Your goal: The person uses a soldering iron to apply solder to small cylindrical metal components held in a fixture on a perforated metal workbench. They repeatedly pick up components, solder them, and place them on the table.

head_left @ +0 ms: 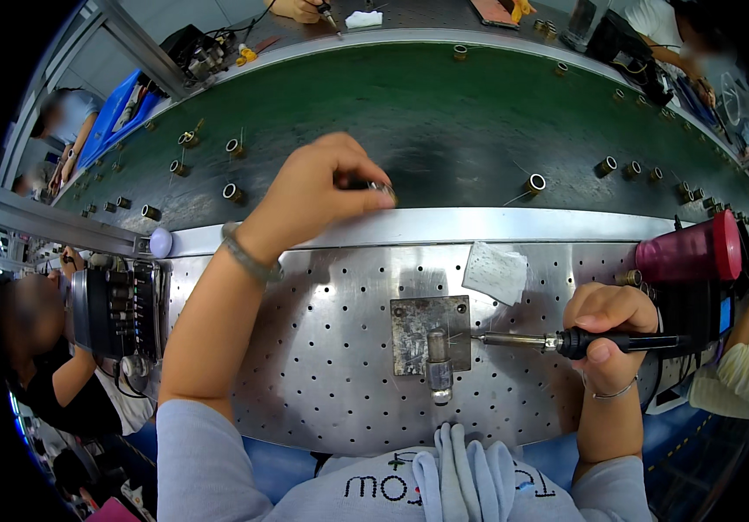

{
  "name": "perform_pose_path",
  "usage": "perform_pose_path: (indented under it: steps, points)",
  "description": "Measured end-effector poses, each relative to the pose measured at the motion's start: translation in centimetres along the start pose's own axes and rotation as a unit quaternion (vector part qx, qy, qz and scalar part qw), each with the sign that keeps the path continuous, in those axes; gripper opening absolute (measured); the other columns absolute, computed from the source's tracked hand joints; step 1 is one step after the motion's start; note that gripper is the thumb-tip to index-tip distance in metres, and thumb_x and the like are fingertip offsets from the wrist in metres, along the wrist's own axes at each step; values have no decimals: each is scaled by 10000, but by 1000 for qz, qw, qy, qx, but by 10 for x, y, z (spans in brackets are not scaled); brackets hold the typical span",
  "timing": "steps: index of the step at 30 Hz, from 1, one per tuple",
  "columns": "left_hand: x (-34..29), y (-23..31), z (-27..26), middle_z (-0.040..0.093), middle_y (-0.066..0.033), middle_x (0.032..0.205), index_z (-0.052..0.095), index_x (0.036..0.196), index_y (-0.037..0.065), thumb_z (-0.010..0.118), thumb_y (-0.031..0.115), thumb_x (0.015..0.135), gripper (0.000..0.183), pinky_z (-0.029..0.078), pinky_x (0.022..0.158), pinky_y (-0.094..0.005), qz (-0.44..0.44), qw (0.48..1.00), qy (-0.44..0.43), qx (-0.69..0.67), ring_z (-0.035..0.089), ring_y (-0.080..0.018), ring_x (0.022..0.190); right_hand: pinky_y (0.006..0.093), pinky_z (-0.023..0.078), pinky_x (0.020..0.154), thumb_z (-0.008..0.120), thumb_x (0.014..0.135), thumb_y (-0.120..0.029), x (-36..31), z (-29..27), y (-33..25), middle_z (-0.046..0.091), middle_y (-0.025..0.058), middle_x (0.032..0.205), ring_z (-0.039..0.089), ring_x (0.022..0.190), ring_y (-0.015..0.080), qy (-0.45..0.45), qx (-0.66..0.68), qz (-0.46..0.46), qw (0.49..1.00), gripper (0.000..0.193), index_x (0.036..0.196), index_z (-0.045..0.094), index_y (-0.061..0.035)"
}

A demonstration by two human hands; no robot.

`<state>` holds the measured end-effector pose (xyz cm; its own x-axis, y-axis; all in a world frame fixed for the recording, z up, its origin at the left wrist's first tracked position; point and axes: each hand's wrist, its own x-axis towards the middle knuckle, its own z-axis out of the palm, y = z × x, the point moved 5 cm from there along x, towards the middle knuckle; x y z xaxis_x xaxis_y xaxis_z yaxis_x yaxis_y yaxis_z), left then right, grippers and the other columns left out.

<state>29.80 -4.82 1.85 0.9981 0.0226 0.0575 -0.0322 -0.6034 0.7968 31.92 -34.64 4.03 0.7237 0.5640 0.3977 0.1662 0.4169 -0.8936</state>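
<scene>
My left hand [326,183] reaches over the green belt [426,113], its fingers pinched on a small metal cylinder [381,189] that they partly hide. In my right hand [611,331] is a soldering iron [579,342] with a black handle, its metal barrel pointing left. The iron's tip is close to the right edge of a worn metal plate [409,348] on the perforated worktop [331,348]. On that plate stands a metal post-like fixture [439,370]. Behind it lies a folded white pad [494,272].
Several small brass-coloured cylinders [534,184] with thin wires stand along the belt. At the right are a pink cup [688,248] and a black box [688,313]. A row of dark equipment [117,309] sits at the left. Other people work around the line.
</scene>
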Motion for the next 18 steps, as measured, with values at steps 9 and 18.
perform_pose_path:
  steps: [9, 18]
  points:
    - [-49, 41, 70, 585, -73, 871, 696, 976, -21, 779, 42, 676, 317, 418, 673, -213, -62, 830, -300, -467, 539, -121, 786, 276, 432, 574, 752, 655, -30, -3, -1, 3, 616, 76, 720, 556, 622, 175, -5, 9, 14, 1000, 212, 816, 624, 20]
    - [-48, 41, 73, 604, -84, 868, 687, 982, -41, 755, 11, 686, 309, 421, 680, -211, -85, 812, -312, -486, 552, -121, 776, 266, 419, 525, 742, 642, 19, -2, 5, 5, 603, 91, 659, 550, 544, 180, -75, 15, -1, 997, 248, 865, 636, 38]
